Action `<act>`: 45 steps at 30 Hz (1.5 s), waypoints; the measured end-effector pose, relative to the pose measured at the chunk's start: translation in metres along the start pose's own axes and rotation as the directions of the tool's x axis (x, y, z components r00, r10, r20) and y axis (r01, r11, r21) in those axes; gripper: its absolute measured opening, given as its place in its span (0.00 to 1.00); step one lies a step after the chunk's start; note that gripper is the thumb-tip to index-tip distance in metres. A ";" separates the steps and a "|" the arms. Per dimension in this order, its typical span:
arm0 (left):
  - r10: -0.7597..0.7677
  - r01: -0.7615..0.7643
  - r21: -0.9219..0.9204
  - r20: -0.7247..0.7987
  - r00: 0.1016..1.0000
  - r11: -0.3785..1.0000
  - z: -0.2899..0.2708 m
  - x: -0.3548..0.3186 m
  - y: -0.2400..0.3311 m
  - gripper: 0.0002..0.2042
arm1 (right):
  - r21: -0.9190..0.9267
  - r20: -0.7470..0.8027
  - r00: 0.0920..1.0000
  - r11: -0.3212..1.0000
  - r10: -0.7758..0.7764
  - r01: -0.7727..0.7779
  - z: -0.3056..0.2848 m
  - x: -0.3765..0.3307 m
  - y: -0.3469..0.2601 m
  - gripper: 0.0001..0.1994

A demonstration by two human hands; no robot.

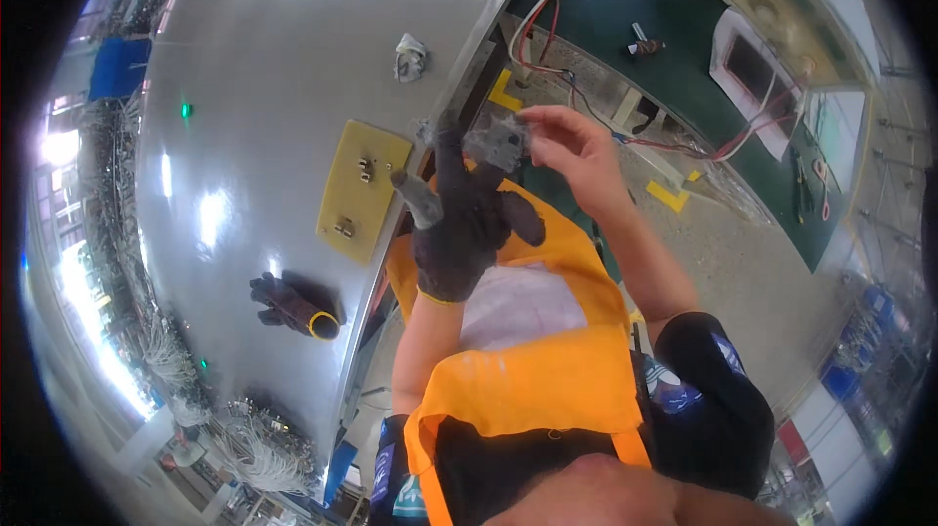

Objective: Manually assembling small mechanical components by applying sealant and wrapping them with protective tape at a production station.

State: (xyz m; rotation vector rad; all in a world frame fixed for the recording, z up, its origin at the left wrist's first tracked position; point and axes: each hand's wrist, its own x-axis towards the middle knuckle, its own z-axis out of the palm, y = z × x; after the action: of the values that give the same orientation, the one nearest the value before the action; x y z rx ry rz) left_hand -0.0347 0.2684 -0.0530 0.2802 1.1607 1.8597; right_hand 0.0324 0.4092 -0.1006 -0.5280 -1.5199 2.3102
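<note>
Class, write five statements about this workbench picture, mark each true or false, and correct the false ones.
1. The bare right hand touches ragged grey material. True.
2. The left hand is also bare. False: it wears a dark fabric glove.
3. A rectangular yellow board carries small metal parts. True.
4. The spare dark glove with yellow cuff lies on that board. False: it lies on the shiny grey table.
5. The worn cloth apron is orange. True.

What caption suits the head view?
Gloved left hand, bare right hand touching grey material; yellow board and loose glove nearby.
</note>
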 end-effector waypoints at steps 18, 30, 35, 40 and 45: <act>0.199 -0.149 0.312 -0.137 0.970 0.938 -0.050 -0.042 -0.052 0.38 | 0.131 0.189 0.977 0.984 0.095 -0.121 0.016 -0.014 -0.005 0.17; 0.068 0.041 0.445 -0.225 0.972 0.895 -0.074 -0.067 -0.060 0.26 | 0.260 0.146 0.989 0.964 0.020 -0.058 0.031 -0.032 -0.009 0.13; 0.193 -0.078 0.397 -0.258 0.947 0.914 -0.057 -0.076 -0.047 0.29 | 0.518 0.175 0.974 0.827 0.145 -0.216 0.039 -0.035 -0.014 0.08; 0.269 -0.393 0.896 0.334 0.903 0.207 -0.029 -0.069 -0.002 0.44 | 0.162 0.239 0.958 0.967 0.156 -0.198 0.034 -0.038 -0.005 0.04; 0.235 -0.297 0.774 0.195 0.952 0.560 -0.007 -0.067 0.012 0.42 | 0.013 0.204 0.977 0.998 0.055 -0.059 0.039 -0.041 -0.007 0.05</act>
State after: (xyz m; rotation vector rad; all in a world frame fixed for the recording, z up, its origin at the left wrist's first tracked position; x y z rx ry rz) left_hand -0.0075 0.2097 -0.0299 1.0795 1.9490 1.4129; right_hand 0.0506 0.3622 -0.0749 -0.3425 -1.5894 2.4860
